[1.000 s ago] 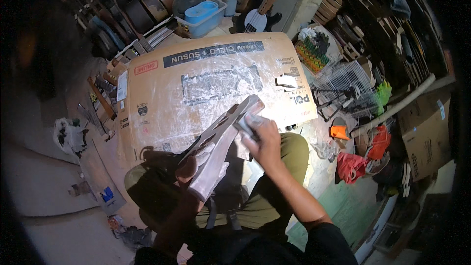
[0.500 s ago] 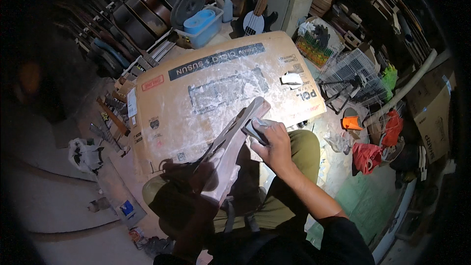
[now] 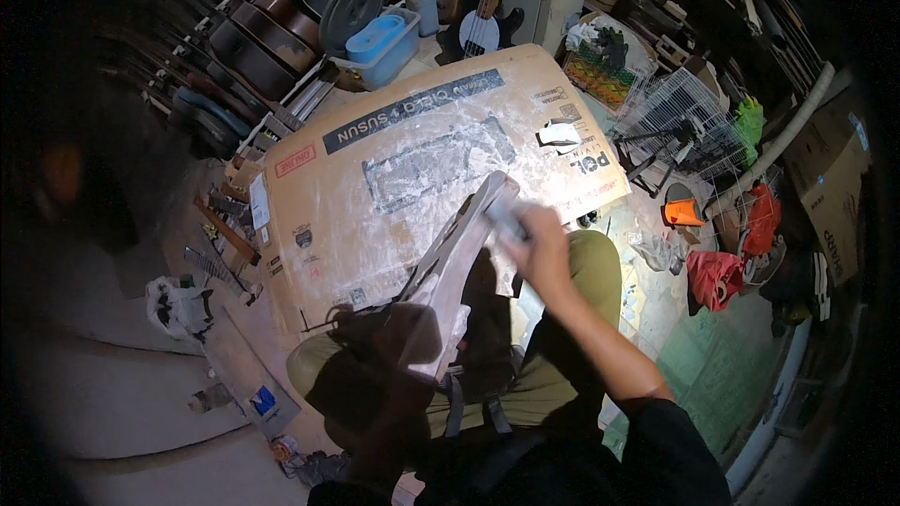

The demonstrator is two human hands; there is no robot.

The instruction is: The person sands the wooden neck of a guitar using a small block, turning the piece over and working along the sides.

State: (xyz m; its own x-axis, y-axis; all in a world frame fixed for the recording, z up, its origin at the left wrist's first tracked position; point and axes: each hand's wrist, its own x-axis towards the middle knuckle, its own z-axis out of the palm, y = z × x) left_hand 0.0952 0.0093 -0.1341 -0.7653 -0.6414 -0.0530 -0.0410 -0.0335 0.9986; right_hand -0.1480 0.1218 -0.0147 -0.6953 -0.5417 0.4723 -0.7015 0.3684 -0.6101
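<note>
The right hand [image 3: 546, 248] is holding a small gray block [image 3: 507, 222] against the far end of a carved wood piece [image 3: 446, 287], which is slanting over the bent legs [image 3: 592, 272]; the left hand's [image 3: 412, 333] grip is looking too dark to tell

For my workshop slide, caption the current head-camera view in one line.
Right hand holds a gray block against a long, pale workpiece, with white-streaked cardboard spread beyond.

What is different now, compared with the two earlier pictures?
Since half a second ago, the right hand and its grey pad moved slightly toward the far end of the wooden piece; the view also shifted. Nothing was visibly taken or released. The cardboard and its white scrap stayed.
</note>
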